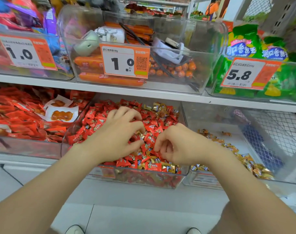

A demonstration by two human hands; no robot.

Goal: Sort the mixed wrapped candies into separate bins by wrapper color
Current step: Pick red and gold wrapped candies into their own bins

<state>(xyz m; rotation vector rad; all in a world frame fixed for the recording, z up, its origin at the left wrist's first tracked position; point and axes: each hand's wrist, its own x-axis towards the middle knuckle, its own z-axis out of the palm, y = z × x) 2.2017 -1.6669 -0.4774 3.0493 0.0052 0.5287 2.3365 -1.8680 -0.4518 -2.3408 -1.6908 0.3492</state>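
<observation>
A clear middle bin (184, 173) holds a heap of red candies (96, 119) with gold candies (158, 107) mixed in. To its right, a second clear bin (202, 182) holds only gold candies (246, 159). My left hand (120, 132) is down in the red heap with curled fingers. A gold candy (141, 135) sits between its thumb and forefinger. My right hand (176, 144) hovers close beside it with fingers curled, and their tips touch red wrappers at the heap's front. Whether it holds anything is hidden.
A left bin (25, 147) holds red snack packets. The shelf edge (143, 93) above carries bins of sausages with price tags (125, 60) and green bags (255, 48). A wire mesh panel (278, 132) stands at the right. My shoes show on the floor below.
</observation>
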